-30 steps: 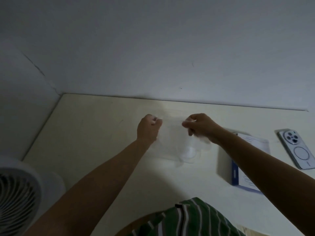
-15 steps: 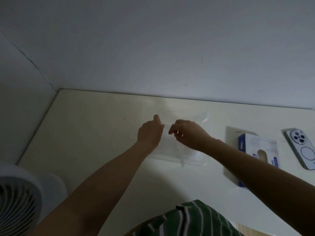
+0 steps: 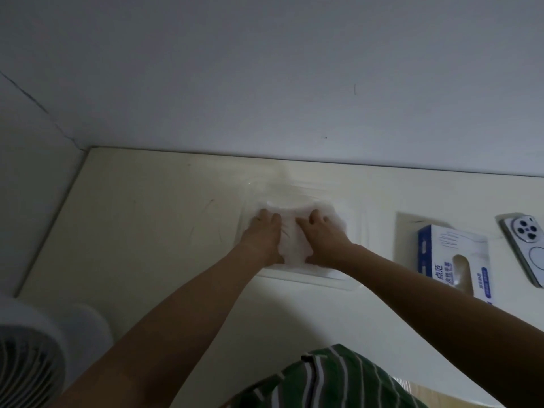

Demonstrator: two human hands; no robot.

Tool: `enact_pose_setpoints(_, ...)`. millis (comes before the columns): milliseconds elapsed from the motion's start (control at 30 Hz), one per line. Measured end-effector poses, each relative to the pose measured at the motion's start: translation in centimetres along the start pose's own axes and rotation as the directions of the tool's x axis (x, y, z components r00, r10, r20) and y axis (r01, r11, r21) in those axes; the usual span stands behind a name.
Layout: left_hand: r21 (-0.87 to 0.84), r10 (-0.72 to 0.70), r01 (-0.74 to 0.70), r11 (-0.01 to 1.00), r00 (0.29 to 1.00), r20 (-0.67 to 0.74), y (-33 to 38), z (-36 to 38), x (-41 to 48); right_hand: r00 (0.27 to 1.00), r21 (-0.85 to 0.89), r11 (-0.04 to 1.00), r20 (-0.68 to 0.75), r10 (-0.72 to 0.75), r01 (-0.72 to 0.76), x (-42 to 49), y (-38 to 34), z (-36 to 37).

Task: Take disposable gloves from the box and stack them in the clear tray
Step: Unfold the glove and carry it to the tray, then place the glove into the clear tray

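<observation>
From the head camera, both hands lie palm down, side by side, on a pile of thin clear gloves [image 3: 294, 248] inside the clear tray [image 3: 348, 286], which sits on the pale table [image 3: 147, 231] near the wall. The left hand [image 3: 265, 235] and right hand [image 3: 322, 235] press on the pile with fingers stretched out flat, gripping nothing. The glove box [image 3: 453, 260] lies to the right of the tray, with a phone [image 3: 527, 248] beyond it. A fan [image 3: 26, 363] stands at the lower left.
</observation>
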State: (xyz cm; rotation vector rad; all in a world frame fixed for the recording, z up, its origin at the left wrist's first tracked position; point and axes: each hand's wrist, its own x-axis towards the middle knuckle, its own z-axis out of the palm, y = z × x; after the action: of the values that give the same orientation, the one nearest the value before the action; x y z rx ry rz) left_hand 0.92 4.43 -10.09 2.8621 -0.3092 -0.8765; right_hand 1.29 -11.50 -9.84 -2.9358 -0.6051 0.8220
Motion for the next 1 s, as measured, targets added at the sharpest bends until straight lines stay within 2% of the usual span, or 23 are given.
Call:
enact_pose_setpoints(100, 0.096, 0.008, -0.009, 0.995, 1.000, 0.011, 0.0, 0.4, 0.5, 0.997, -0.115, 0.992, 0.058, 0.051, -0.044, -0.3, 0.3, 0.0)
enact_pose_setpoints(200, 0.162, 0.019, -0.022, 0.987, 1.000, 0.018, 0.0, 0.9, 0.9, 0.993, -0.123, 0.991, 0.102, 0.064, -0.051, 0.0, 0.0, 0.4)
enact_pose_setpoints(433, 0.217, -0.020, 0.017, 0.976, 1.000, 0.014, 0.3, 1.0, 1.4, 0.998, -0.158, 0.987, 0.045, 0.043, -0.035, 1.1, -0.3, 1.6)
enact_pose_setpoints(533, 0.174, -0.044, 0.035, 0.984, 0.998, 0.045, 0.4, 0.7, 1.0, 0.995, -0.117, 0.992, 0.079, 0.055, -0.046, 0.6, -0.2, 1.0)
enact_pose_setpoints(633, 0.011, -0.088, 0.088, 0.996, 0.995, 0.040, 0.6, -0.7, 0.6, 0.994, 0.032, 0.999, 0.103, 0.034, -0.037, -0.7, 0.1, -0.8)
enact_pose_setpoints(700, -0.013, -0.107, 0.107, 0.994, 0.992, -0.070, 0.9, -2.2, 0.3, 1.000, 0.132, 0.991, 0.009, -0.012, 0.010, -1.9, 0.7, -2.3)
enact_pose_setpoints(800, -0.025, -0.098, 0.095, 0.995, 0.946, -0.310, 2.4, -4.2, -0.1, 0.972, 0.238, 0.967, -0.233, -0.039, 0.096, -4.1, 2.0, -4.9)
enact_pose_setpoints(900, -0.122, -0.047, -0.010, 0.992, 0.890, -0.454, 5.6, -5.6, -0.4, 0.909, 0.368, 0.925, -0.411, 0.070, 0.095, -6.3, 4.7, -6.8)
enact_pose_setpoints(1000, -0.177, 0.074, -0.186, 0.967, 0.862, -0.502, 10.6, -6.3, -0.3, 0.859, 0.441, 0.897, -0.455, 0.232, -0.009, -9.1, 9.0, -6.5)
